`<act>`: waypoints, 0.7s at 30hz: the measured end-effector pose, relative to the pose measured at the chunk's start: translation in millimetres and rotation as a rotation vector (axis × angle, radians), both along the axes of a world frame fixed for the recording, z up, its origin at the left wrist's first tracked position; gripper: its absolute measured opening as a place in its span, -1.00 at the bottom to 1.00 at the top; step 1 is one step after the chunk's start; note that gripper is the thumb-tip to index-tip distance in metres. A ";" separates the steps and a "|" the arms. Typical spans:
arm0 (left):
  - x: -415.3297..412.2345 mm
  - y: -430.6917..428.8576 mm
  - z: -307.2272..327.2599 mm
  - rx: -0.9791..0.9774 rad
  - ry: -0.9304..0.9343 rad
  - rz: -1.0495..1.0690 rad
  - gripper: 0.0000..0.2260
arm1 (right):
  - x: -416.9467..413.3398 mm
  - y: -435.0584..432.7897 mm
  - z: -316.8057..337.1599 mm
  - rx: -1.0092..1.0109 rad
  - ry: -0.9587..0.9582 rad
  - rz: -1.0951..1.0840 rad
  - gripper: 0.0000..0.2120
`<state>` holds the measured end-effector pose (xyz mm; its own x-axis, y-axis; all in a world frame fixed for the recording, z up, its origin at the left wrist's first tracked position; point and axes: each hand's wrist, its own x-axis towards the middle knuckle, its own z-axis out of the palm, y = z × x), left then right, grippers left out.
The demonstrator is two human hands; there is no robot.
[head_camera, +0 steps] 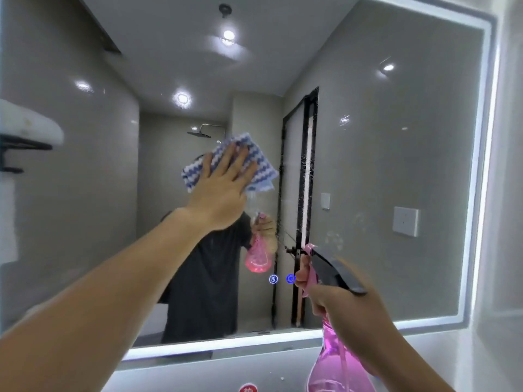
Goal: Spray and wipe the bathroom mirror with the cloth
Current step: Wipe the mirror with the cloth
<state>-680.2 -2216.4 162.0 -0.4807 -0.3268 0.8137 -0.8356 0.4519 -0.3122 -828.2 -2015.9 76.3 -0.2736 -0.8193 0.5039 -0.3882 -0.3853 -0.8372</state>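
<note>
- Translucent pink plastic spray bottle with black trigger head is gripped at the neck by the right hand, low right, nozzle aimed at the glass.
- Blue-and-white zigzag microfibre cloth is pressed flat on the mirror centre by the left hand, fingers spread.
- Wiping judged under way; droplets are seen right of the cloth, unwiped.
- Large LED-edged rectangular mirror: open room right and above; a towel shelf crowds the left edge.
</note>
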 end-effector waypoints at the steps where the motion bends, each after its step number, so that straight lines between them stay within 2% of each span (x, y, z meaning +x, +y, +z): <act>1: -0.1 1.5 -20.7 -0.060 -0.132 -0.015 -0.44 | -0.5 0.4 -1.0 0.010 -0.007 -0.008 -0.70; 2: 1.9 3.5 -48.4 -0.122 -0.266 -0.033 -0.42 | -2.1 0.6 -2.3 0.017 -0.012 -0.017 -0.69; 4: 11.6 15.0 -99.9 -0.123 -0.456 -0.070 -0.43 | -4.3 0.6 -4.2 0.027 -0.009 -0.027 -0.70; 7: 25.2 10.5 -102.4 -0.070 -0.653 -0.090 -0.43 | -4.9 4.5 -4.9 0.024 0.010 -0.014 -0.80; 8: 22.7 7.7 -82.7 -0.092 -0.606 -0.074 -0.44 | -6.1 5.4 -4.7 0.013 0.008 -0.014 -0.78; 9: 19.8 5.7 -58.6 -0.130 -0.484 -0.039 -0.44 | -8.1 6.1 -5.3 -0.001 0.013 -0.023 -0.74; 11: 17.7 -2.1 -5.9 -0.156 -0.136 0.062 -0.46 | -10.5 7.3 -4.6 -0.013 0.040 -0.022 -0.71; 12: 17.2 -6.4 14.0 -0.120 -0.022 0.088 -0.47 | -11.1 7.9 -3.0 -0.012 0.052 -0.016 -0.73; 14: 12.1 -8.1 22.5 -0.073 0.046 0.063 -0.43 | -9.9 8.9 0.6 -0.014 0.056 -0.006 -0.74; 15: 9.4 -5.7 11.8 -0.093 -0.005 0.031 -0.40 | -8.1 8.9 3.0 -0.019 0.041 -0.001 -0.71; 18: 15.4 8.2 -68.9 -0.201 -0.396 -0.053 -0.38 | -3.7 3.0 7.9 -0.044 0.014 0.023 -0.71; 21: 44.7 13.5 -133.7 -0.121 -0.695 -0.041 -0.46 | 0.7 -4.5 8.5 -0.050 0.033 0.060 -0.79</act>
<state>-635.5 -2202.9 28.3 -0.9123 -0.2236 0.3432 -0.4073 0.4074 -0.8174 -827.5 -2020.3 84.8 -0.2077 -0.8075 0.5521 -0.3901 -0.4492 -0.8038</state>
